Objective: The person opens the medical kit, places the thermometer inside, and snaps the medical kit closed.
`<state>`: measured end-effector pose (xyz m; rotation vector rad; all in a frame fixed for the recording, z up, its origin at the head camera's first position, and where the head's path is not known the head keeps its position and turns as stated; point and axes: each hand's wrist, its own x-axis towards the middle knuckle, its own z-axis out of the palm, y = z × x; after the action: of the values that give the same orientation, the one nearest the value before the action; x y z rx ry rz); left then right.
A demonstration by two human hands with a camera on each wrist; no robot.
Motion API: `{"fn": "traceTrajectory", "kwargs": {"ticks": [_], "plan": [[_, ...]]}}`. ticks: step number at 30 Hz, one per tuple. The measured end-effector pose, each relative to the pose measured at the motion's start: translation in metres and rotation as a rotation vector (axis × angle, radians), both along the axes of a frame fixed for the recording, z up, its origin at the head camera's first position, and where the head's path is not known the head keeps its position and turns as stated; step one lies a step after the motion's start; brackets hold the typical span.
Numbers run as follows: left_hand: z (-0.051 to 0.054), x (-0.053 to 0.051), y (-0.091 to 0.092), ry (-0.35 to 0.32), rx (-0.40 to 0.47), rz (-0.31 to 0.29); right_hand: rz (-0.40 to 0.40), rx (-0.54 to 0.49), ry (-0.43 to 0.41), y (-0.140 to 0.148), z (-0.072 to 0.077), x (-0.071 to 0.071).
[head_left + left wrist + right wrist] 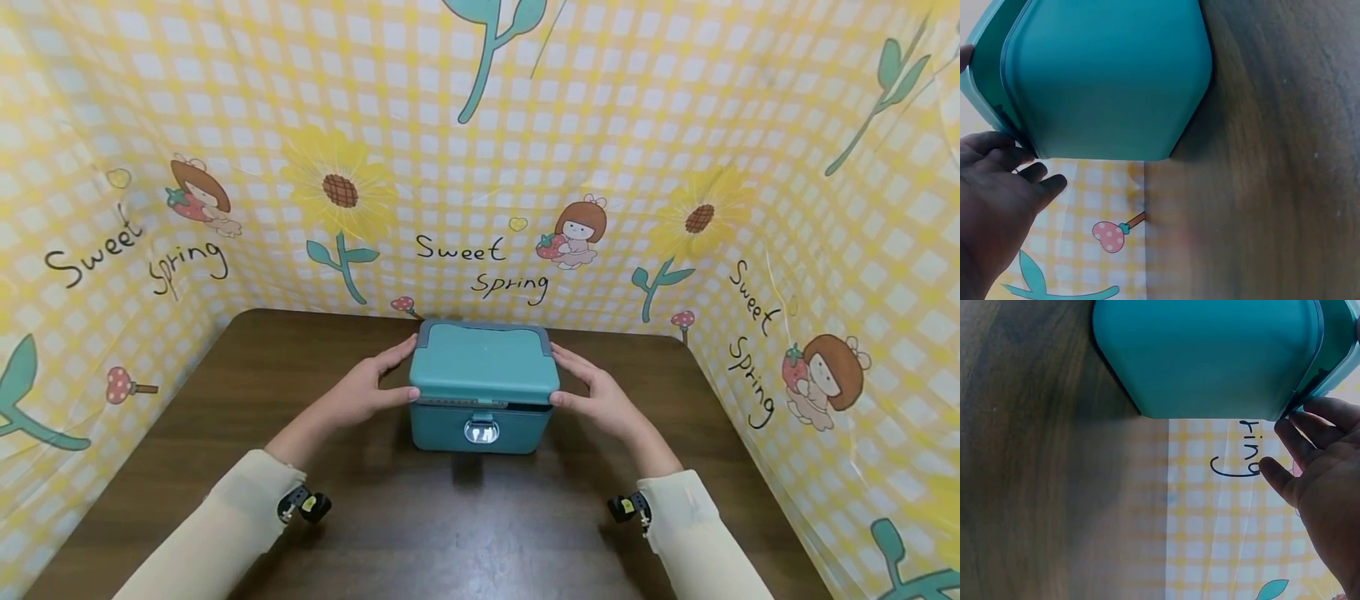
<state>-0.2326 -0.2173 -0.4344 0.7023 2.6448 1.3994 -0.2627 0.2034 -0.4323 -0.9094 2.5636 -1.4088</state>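
Observation:
A teal storage box [476,429] stands on the table with its lid [483,358] slightly raised, leaving a dark gap along the front. The box has a shiny latch [482,431] on its front. My left hand [367,387] holds the lid's left end, thumb at the front corner and fingers toward the back. At the opposite end my right hand [600,396] holds the lid the same way. Both wrist views show the fingers of the left hand [997,187] and right hand [1329,469] near the lid's rear edge. The inside contents are hidden.
The brown wooden table [360,517] extends around the box. Behind it and on both sides hangs a yellow checked cloth [465,183] printed with flowers and figures. The box stands near the table's back edge.

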Motion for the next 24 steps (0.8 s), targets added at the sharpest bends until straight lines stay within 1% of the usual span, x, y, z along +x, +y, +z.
{"fn": "traceTrajectory", "kwargs": {"ticks": [5,8,11,20,24], "plan": [[-0.006,-0.001,0.001,0.002,0.048,-0.010,-0.005,-0.024,-0.003,-0.001,-0.005,0.001],[-0.008,0.000,0.002,0.011,0.060,-0.001,-0.010,-0.032,0.003,-0.002,-0.007,0.002],[-0.009,0.000,0.003,0.021,0.062,0.012,-0.019,-0.036,0.015,-0.003,-0.008,0.002],[-0.010,0.006,0.006,-0.002,0.069,0.049,-0.050,-0.022,0.018,-0.004,-0.011,0.005],[-0.011,0.008,0.008,0.000,0.068,0.058,-0.056,-0.018,0.013,-0.004,-0.013,0.006]]}}
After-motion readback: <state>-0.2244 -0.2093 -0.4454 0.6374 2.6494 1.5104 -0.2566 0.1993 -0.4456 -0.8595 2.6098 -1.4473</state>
